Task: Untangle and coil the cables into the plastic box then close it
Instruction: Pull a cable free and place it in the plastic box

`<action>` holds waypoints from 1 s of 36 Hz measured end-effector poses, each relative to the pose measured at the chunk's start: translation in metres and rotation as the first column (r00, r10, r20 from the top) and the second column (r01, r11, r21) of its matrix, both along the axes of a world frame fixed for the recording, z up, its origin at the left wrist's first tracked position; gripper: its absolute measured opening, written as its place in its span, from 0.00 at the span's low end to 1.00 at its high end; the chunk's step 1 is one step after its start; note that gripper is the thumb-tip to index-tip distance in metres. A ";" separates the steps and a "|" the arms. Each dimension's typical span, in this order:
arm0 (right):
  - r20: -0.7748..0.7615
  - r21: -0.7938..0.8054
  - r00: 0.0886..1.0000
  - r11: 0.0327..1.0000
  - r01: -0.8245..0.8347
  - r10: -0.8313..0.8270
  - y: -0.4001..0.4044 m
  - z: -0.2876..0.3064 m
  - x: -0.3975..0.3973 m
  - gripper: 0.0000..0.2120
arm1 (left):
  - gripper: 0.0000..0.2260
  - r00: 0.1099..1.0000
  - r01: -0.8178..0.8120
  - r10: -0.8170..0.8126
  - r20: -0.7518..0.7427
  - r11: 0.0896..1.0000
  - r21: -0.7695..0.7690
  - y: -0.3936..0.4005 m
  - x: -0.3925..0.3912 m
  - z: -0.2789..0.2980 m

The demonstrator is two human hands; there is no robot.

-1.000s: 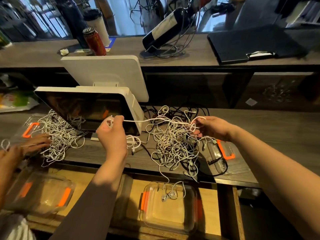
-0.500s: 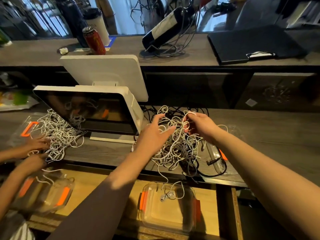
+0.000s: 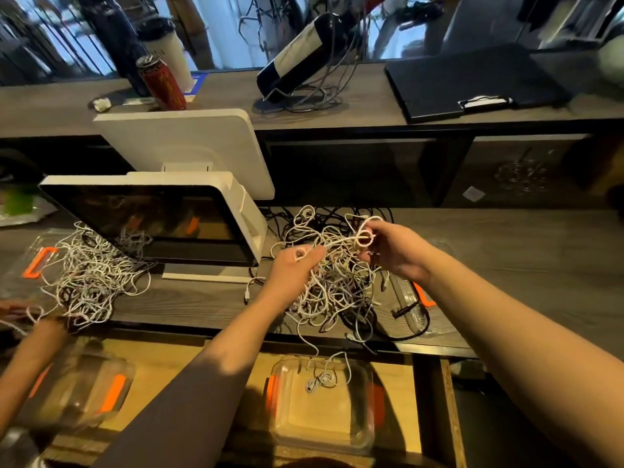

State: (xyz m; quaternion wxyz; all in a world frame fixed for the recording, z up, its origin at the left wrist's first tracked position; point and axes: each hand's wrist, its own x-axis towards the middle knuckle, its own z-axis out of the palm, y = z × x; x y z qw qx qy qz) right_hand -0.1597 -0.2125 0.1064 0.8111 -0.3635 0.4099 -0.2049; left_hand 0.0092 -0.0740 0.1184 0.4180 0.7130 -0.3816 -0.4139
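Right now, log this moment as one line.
stage: untangling | left hand: pinching white cable | right hand: holding cable loop | cable pile: still tangled | plastic box: open, one cable end inside

Two bare forearms reach forward from the lower edge, converging at centre. The left hand (image 3: 297, 265) has its back up and fingers curled, pinching a white cable (image 3: 337, 275). The right hand (image 3: 395, 251), slightly higher and just beside it, pinches a small loop of that cable between fingertips.
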 end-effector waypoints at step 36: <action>-0.145 -0.559 0.989 0.823 -0.100 0.022 -0.017 0.018 -0.019 0.13 | 0.11 0.738 -0.655 0.671 -0.071 0.686 -0.315 0.030 0.062 0.040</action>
